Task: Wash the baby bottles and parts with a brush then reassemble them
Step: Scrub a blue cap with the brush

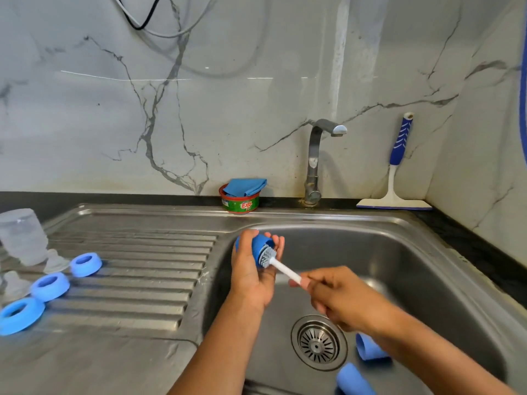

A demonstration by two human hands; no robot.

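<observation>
Your left hand point(251, 273) gripped round blue plastic cap point(257, 246); your right hand point(335, 296) pinched thin white-handled brush point(285, 270), bristles inside cap. Washing seemed midway: three blue plastic rings point(50, 286) lay left of hands, unassembled.

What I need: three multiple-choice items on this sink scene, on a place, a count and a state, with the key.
1. Where does the blue cloth lie? A in the basin; B on the soap tub; C on the tap.
2. How many blue rings lie on the drainboard? A one; B five; C three.
3. What is the left hand doing? A holding a blue cap; B resting open; C turning the tap.
Key: 1 B, the cloth sits atop the tub. 2 C, three rings lie at left. 3 A, its fingers curl round the cap while the right hand holds the brush in it.
</observation>
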